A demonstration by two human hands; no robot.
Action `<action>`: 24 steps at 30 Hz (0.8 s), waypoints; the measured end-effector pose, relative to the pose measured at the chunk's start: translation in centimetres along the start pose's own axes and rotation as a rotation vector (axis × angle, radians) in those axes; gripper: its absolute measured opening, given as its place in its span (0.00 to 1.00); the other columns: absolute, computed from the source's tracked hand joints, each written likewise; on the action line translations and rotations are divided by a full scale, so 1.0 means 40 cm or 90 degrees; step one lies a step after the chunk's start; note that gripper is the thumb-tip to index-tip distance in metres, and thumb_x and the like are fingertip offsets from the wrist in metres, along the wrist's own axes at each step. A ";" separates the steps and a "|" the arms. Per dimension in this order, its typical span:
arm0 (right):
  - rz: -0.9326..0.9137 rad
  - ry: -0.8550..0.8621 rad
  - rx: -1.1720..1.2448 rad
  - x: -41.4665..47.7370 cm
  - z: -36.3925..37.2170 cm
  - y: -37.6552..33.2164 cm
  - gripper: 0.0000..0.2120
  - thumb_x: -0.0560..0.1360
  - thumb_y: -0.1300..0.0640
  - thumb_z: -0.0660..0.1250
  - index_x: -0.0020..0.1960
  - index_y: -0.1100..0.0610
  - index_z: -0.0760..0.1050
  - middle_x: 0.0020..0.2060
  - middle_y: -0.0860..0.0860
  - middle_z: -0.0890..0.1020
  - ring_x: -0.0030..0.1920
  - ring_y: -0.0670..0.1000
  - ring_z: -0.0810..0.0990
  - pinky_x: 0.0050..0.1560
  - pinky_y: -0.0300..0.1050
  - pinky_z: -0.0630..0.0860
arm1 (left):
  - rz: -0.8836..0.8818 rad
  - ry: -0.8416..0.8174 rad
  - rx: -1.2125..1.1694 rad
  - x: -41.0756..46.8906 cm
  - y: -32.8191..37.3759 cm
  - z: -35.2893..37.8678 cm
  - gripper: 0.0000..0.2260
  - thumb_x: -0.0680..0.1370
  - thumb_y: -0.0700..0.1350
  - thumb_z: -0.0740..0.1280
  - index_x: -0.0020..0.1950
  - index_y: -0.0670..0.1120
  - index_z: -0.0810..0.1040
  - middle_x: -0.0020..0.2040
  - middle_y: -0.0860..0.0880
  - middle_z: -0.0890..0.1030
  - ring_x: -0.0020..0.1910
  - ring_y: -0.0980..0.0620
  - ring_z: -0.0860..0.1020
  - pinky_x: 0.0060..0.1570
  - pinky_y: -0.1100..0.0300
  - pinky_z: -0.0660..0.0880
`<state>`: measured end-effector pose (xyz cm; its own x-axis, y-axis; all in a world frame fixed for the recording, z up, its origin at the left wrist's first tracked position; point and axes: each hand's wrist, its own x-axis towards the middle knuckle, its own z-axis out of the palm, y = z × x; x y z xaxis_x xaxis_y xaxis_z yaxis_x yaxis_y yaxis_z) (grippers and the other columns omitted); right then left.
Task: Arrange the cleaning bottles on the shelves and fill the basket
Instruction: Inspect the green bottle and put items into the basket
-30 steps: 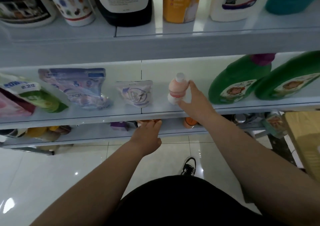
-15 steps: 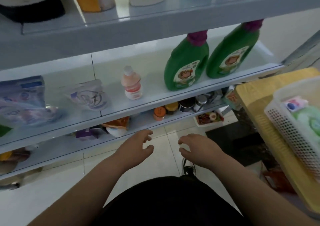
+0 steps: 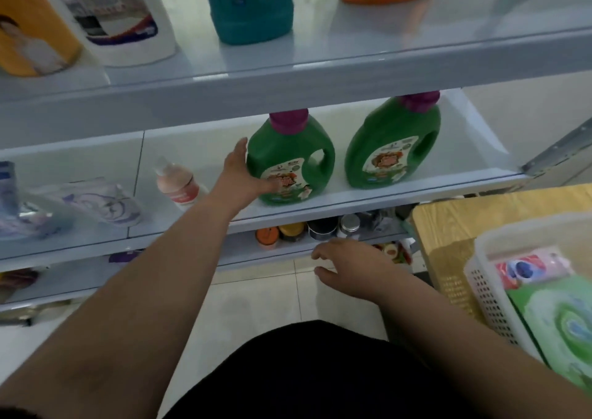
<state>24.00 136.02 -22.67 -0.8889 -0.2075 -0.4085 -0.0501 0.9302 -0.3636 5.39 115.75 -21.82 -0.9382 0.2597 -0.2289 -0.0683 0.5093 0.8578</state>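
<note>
Two green detergent bottles with purple caps stand on the middle shelf, the left one and the right one. My left hand lies against the left bottle's left side, fingers straight up along it and thumb across the front label. A small pink bottle stands left of my forearm. My right hand hovers in front of the lower shelf, fingers loosely spread and holding nothing. A white perforated basket at the right holds a green pouch and a pink pack.
The basket sits on a wooden table at the right. The top shelf carries a teal bottle, a white bottle and orange ones. Refill pouches lie at the left of the middle shelf. Jars line the lower shelf.
My left hand rose from below the shelf to the left green bottle. My right hand let go of the small pink bottle and dropped. The view swung right.
</note>
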 end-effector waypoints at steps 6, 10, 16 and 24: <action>-0.047 0.025 0.036 0.014 -0.034 0.102 0.18 0.81 0.43 0.64 0.68 0.47 0.76 0.62 0.49 0.80 0.59 0.51 0.79 0.58 0.49 0.78 | -0.027 0.067 -0.009 -0.009 -0.007 0.031 0.41 0.62 0.47 0.86 0.70 0.53 0.70 0.57 0.58 0.80 0.58 0.53 0.80 0.61 0.50 0.78; -0.039 0.059 0.147 0.023 -0.019 0.141 0.17 0.80 0.44 0.67 0.68 0.44 0.76 0.62 0.47 0.80 0.61 0.48 0.78 0.62 0.47 0.76 | 0.006 0.069 -0.001 -0.079 -0.012 0.037 0.36 0.64 0.46 0.84 0.67 0.56 0.69 0.59 0.56 0.81 0.59 0.53 0.80 0.60 0.49 0.79; 0.045 0.188 0.522 0.019 -0.003 0.107 0.18 0.76 0.45 0.73 0.62 0.40 0.71 0.61 0.41 0.78 0.60 0.39 0.77 0.57 0.37 0.75 | -0.038 -0.043 -0.097 -0.227 -0.010 0.010 0.31 0.61 0.57 0.82 0.60 0.65 0.73 0.56 0.56 0.85 0.55 0.56 0.84 0.54 0.52 0.82; 0.091 0.112 1.038 -0.022 0.050 -0.046 0.19 0.70 0.50 0.76 0.59 0.46 0.79 0.56 0.54 0.86 0.51 0.54 0.87 0.48 0.47 0.83 | -0.200 -0.136 -0.449 -0.338 -0.103 -0.036 0.32 0.70 0.52 0.78 0.71 0.46 0.73 0.62 0.44 0.84 0.59 0.42 0.83 0.51 0.47 0.83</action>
<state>25.77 133.86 -23.31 -0.8872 -0.0120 -0.4612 0.4330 -0.3665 -0.8235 17.86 108.97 -21.60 -0.7585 0.3784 -0.5305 -0.5843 -0.0347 0.8108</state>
